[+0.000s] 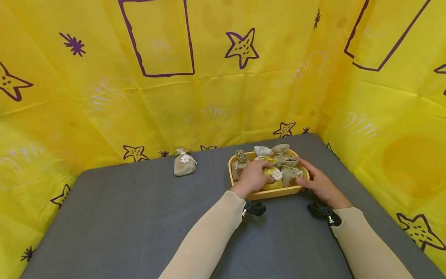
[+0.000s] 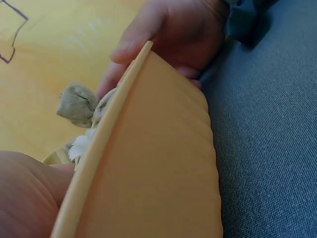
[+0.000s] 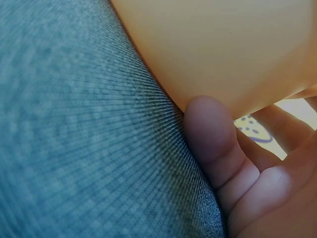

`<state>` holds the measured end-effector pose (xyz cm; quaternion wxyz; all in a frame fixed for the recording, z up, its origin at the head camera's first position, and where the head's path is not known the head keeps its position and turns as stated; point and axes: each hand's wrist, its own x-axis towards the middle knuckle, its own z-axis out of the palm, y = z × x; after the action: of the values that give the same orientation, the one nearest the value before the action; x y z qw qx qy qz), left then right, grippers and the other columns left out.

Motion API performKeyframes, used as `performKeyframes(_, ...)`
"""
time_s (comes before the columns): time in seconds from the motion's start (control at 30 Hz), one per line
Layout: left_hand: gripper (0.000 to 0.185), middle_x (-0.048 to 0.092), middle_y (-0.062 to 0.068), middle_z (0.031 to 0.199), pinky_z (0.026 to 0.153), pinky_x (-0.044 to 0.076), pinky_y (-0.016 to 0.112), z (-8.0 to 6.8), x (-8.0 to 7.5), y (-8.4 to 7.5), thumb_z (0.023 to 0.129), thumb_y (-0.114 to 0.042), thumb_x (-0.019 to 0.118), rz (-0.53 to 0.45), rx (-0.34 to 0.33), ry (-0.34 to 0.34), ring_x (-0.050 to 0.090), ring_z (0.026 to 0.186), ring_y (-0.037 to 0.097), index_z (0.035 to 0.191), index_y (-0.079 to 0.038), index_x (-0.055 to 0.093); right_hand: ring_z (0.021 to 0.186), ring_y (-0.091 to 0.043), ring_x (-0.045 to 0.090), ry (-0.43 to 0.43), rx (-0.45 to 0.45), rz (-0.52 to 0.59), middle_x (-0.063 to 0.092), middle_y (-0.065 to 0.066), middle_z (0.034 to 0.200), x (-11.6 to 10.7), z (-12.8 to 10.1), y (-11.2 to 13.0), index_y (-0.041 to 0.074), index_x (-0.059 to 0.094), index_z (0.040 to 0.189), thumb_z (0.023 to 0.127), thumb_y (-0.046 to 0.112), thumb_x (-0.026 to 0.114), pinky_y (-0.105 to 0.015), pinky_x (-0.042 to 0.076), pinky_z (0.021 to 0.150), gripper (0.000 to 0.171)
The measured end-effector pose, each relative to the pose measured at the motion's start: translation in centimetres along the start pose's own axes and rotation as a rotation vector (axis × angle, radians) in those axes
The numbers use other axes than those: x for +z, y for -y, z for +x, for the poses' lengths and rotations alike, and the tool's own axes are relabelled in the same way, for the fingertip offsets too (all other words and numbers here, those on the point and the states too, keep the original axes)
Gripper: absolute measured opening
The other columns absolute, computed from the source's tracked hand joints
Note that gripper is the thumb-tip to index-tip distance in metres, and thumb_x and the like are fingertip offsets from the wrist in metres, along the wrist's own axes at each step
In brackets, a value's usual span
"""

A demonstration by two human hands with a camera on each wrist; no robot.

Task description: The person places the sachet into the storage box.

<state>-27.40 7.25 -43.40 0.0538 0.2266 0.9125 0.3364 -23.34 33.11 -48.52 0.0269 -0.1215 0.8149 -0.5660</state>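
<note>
A yellow-orange plastic basket (image 1: 278, 192) holds several small drawstring sachets in beige, grey and yellow. Reaching in over the front rim, my left hand (image 1: 253, 176) pinches a yellow sachet (image 1: 275, 185) with a white flower between thumb and fingers. My right hand (image 1: 322, 188) grips the basket's right end, with its thumb near the front corner and fingers round the far side. In the right wrist view, a fingertip (image 3: 210, 129) presses on the basket's wall (image 3: 223, 54) just above the cloth. The basket's side hides most of the sachets in the left wrist view.
A lone beige sachet (image 1: 184, 166) with a white flower lies to the left, near the back of the grey table (image 1: 139, 224). Yellow cloth hangings (image 1: 216, 93) with starfish drawings stand behind and on both sides.
</note>
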Motion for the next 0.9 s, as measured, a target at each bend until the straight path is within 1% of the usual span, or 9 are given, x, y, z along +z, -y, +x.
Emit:
performKeyframes(0.1,0.033,0.067,-0.008,0.115,0.089,0.045,0.029,0.1,-0.1,0.0,0.082,-0.022,0.084,-0.007,0.004,0.004,0.058,0.108,0.014,0.112,-0.023,0.073,0.084,-0.023,0.059,-0.002,0.008,0.003,0.037,-0.023,0.145,-0.1,0.0,0.1,0.008,0.024,0.159,0.097,0.021,0.064,-0.031,0.054,0.068,0.074)
performKeyframes(0.2,0.033,0.067,-0.009,0.117,0.089,0.045,0.029,0.2,0.0,0.2,0.082,-0.021,0.084,-0.056,0.006,0.02,0.057,0.108,0.012,0.113,-0.022,0.073,0.085,-0.023,0.059,0.002,0.005,0.005,0.036,-0.023,0.145,-0.1,0.0,0.2,0.008,0.023,0.159,0.098,0.02,0.064,-0.031,0.054,0.069,0.074)
performKeyframes(0.37,0.037,0.065,-0.008,0.121,0.092,0.045,0.029,-0.1,-0.2,0.5,0.083,-0.019,0.083,-0.121,-0.004,0.082,0.055,0.115,0.011,0.119,-0.022,0.074,0.086,-0.023,0.059,0.002,0.005,0.002,0.036,-0.024,0.146,-0.1,0.0,0.0,0.008,0.023,0.159,0.098,0.02,0.063,-0.031,0.054,0.069,0.074)
performKeyframes(0.5,0.043,0.063,-0.007,0.127,0.097,0.043,0.032,-0.4,-0.6,0.3,0.084,-0.018,0.082,-0.103,-0.022,0.129,0.052,0.121,0.013,0.125,-0.024,0.072,0.087,-0.023,0.059,0.003,0.011,0.003,0.034,-0.024,0.147,0.0,-0.1,-0.1,0.009,0.023,0.159,0.098,0.021,0.063,-0.031,0.054,0.069,0.074)
performKeyframes(0.63,0.049,0.061,-0.007,0.131,0.098,0.042,0.033,-0.5,-0.9,0.0,0.083,-0.019,0.082,-0.09,-0.052,0.158,0.051,0.123,0.013,0.13,-0.027,0.069,0.089,-0.023,0.059,0.003,0.016,0.002,0.033,-0.024,0.149,0.0,-0.1,-0.1,0.011,0.023,0.159,0.097,0.021,0.064,-0.031,0.054,0.069,0.075)
performKeyframes(0.77,0.05,0.06,-0.006,0.134,0.096,0.043,0.033,-0.7,-1.2,-0.2,0.083,-0.019,0.083,-0.102,-0.083,0.174,0.05,0.121,0.012,0.131,-0.028,0.069,0.09,-0.024,0.058,0.001,0.018,-0.008,0.033,-0.024,0.15,0.0,0.0,-0.2,0.013,0.023,0.16,0.097,0.021,0.063,-0.031,0.054,0.069,0.074)
performKeyframes(0.9,0.052,0.059,-0.004,0.135,0.09,0.044,0.032,-1.1,-1.7,-0.4,0.082,-0.02,0.083,-0.122,-0.107,0.172,0.051,0.117,0.013,0.131,-0.028,0.068,0.091,-0.024,0.058,0.001,0.023,-0.013,0.033,-0.023,0.149,0.0,0.0,-0.2,0.014,0.023,0.16,0.098,0.022,0.063,-0.031,0.054,0.07,0.075)
